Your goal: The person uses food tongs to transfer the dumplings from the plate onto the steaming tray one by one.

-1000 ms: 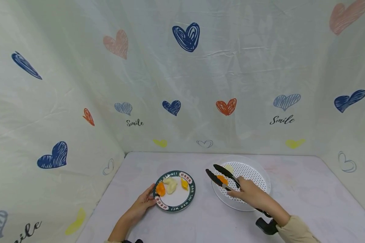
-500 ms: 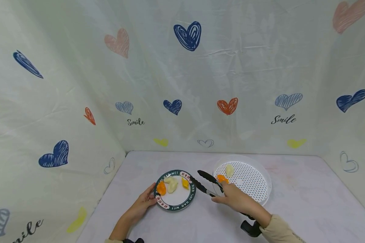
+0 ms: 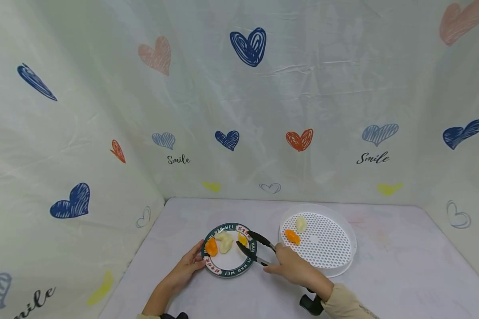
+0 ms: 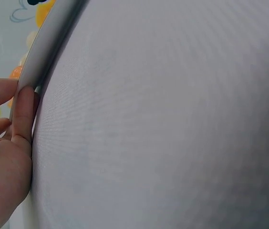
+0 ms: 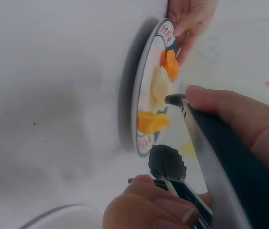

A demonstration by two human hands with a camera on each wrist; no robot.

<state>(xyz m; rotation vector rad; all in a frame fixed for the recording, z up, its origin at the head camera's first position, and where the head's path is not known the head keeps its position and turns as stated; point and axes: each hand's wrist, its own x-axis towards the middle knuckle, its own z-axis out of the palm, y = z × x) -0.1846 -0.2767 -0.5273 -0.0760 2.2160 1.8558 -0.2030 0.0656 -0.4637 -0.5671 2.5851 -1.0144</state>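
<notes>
My left hand [image 3: 186,267] grips the left rim of a round plate [image 3: 226,274] with a green patterned border; in the left wrist view its fingers [image 4: 24,112] pinch the edge from both sides. On that plate lie an orange piece [image 3: 211,247], a pale piece [image 3: 225,243] and a yellow piece [image 3: 242,239], their kind unclear. My right hand [image 3: 297,267] holds black-tipped tongs [image 3: 262,239]. The spread tong tips stand over the plate's right side, around the yellow piece, which one arm partly hides. I cannot tell whether they touch it.
Right of the plate stands a white round tray [image 3: 323,248] with a perforated surface. It bears a pale piece [image 3: 301,224] and an orange piece [image 3: 292,237]. A whitish cloth [image 3: 231,301] covers the table, with a heart-print curtain [image 3: 279,102] behind it.
My right hand has carried the tongs left, from above the tray to the plate, uncovering the tray's two pieces. My left hand and the plate have stayed in place.
</notes>
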